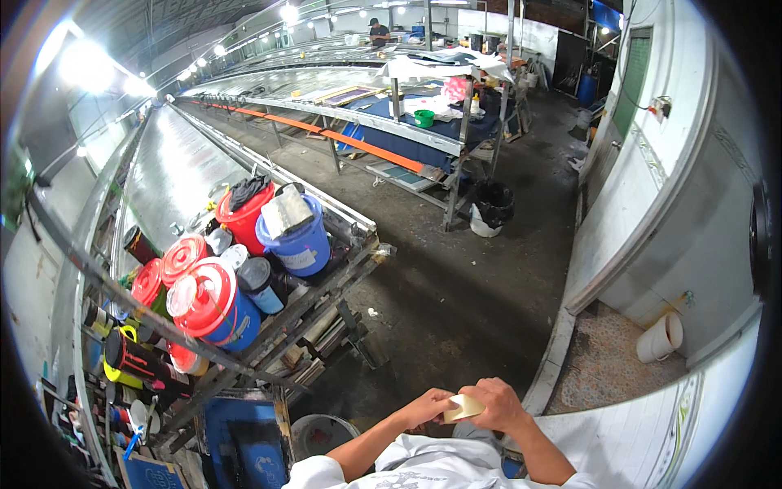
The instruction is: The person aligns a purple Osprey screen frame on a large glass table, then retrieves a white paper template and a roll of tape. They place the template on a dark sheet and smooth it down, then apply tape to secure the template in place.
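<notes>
Close in front of my white shirt, both hands meet on a roll of pale cream tape (463, 407). My left hand (429, 407) pinches its left side, fingers closed. Curled over the roll's right side is my right hand (497, 403), which hides part of it. Whether a strip is pulled off the roll cannot be made out. Below and left of my left forearm stands a round whitish bucket (318, 433). A blue-faced frame (244, 444) with dark stains lies further left.
Left, a long table (175, 147) carries a blue bucket (303, 244), a red-lidded blue bucket (232, 322) and several paint containers. Further off stands a metal-framed table (423, 138) with a green bowl (423, 118). A white bucket (658, 338) sits in the tiled corner right. Another person (379, 33) works far back.
</notes>
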The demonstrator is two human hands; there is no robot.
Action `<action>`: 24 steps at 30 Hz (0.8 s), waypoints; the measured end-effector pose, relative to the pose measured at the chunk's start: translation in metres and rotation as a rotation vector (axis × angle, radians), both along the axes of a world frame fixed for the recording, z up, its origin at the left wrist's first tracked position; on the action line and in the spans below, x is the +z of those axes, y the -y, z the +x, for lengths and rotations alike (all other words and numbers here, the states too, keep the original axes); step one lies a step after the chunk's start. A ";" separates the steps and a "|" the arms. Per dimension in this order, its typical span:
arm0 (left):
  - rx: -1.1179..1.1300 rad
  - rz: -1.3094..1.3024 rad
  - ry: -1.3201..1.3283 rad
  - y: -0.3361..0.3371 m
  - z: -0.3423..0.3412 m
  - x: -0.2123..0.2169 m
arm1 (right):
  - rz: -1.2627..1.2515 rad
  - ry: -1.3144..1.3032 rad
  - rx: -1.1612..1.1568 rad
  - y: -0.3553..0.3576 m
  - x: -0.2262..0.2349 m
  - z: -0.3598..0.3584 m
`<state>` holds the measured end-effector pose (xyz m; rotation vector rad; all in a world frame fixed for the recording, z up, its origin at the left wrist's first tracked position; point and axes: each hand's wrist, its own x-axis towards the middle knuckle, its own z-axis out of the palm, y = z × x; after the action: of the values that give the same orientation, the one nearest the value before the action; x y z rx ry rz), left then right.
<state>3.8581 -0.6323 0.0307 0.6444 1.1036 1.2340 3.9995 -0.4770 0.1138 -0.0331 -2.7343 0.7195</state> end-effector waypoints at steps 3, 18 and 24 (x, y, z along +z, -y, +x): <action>0.016 0.040 0.014 -0.092 -0.062 0.001 | -0.129 -0.039 0.011 -0.095 0.006 -0.062; 0.318 0.059 0.018 -0.499 -0.412 0.030 | -0.124 -0.109 0.289 -0.525 0.020 -0.467; 0.641 0.153 0.269 -0.561 -0.581 -0.033 | -0.474 0.211 0.408 -0.615 -0.028 -0.701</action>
<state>3.2774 -0.0712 -0.0028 0.2186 1.0241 1.9073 3.2989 0.1381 0.0857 0.3721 -2.7203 1.5437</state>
